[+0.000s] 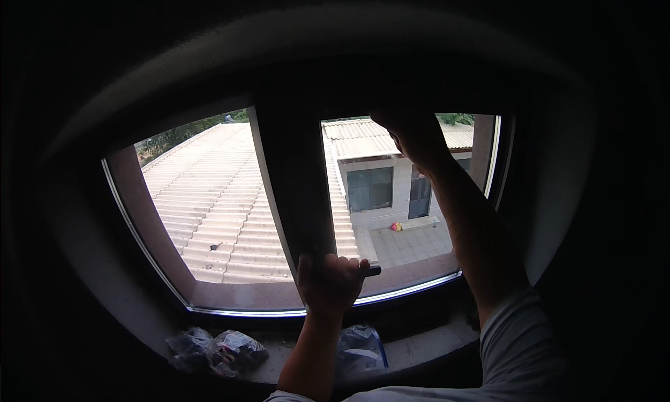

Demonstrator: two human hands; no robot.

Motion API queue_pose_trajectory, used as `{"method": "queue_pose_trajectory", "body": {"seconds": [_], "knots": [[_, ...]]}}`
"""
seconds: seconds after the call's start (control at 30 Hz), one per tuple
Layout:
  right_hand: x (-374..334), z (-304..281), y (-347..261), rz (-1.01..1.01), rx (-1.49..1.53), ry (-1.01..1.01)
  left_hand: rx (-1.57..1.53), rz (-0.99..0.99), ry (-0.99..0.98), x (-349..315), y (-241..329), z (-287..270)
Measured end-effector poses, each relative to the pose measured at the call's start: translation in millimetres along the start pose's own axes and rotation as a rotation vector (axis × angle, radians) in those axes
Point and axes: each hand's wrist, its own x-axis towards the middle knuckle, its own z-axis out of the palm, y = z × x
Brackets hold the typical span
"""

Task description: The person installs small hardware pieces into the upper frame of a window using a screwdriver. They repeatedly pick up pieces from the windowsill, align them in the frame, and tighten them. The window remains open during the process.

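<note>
The left hand (330, 285) wraps its fingers round the black window handle (373, 271) by the central window frame (294, 182); the raised right hand's (416, 141), shadowed, I cannot tell. Working the handle seems in hand, next calling for a steady grip

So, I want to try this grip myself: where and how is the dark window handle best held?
Probably along the length of the dark window handle, from the room side, with fingers curled around it. It lies roughly level, its slim tip sticking out rightward past the closed left hand; that bar-like shape suggests a wrapped grip. The part inside the fist is hidden.
</note>
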Motion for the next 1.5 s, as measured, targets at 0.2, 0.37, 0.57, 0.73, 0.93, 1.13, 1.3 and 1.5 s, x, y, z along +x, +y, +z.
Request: {"method": "queue_pose_trajectory", "body": {"seconds": [0.2, 0.37, 0.57, 0.73, 0.93, 1.13, 1.3, 1.5], "knots": [[1.0, -6.2, -26.1, 0.020, -0.069, -0.107, -0.927, 0.063, 0.181, -36.5, 13.9, -52.4], [1.6, 0.1, -12.0, -0.047, -0.016, -0.090, -0.099, 0.048, 0.061, -19.6, 20.4, -75.2], [2.6, -13.2, -9.7, -0.125, -0.110, -0.054, 0.030, -0.018, -0.110, 0.8, 1.1, -29.4], [3.6, 4.6, -2.8, -0.202, -0.063, 0.034, 0.037, 0.017, -0.096, 0.8, 2.8, -22.5], [0.8, 7.2, -16.7, 0.044, 0.022, -0.016, 0.095, 0.040, -0.076, -2.5, 7.4, -20.0], [-3.6, 0.9, -14.8, 0.216, 0.074, -0.018, 0.047, 0.081, -0.092, 0.2, -0.4, -20.2], [-4.4, 6.7, -12.9, 0.160, -0.049, 0.001, -0.005, 0.070, -0.117, -0.7, -4.2, -21.7], [-4.1, 5.3, -15.9, 0.022, -0.208, -0.026, -0.132, 0.010, -0.012, -11.5, 0.0, -32.3]]}}
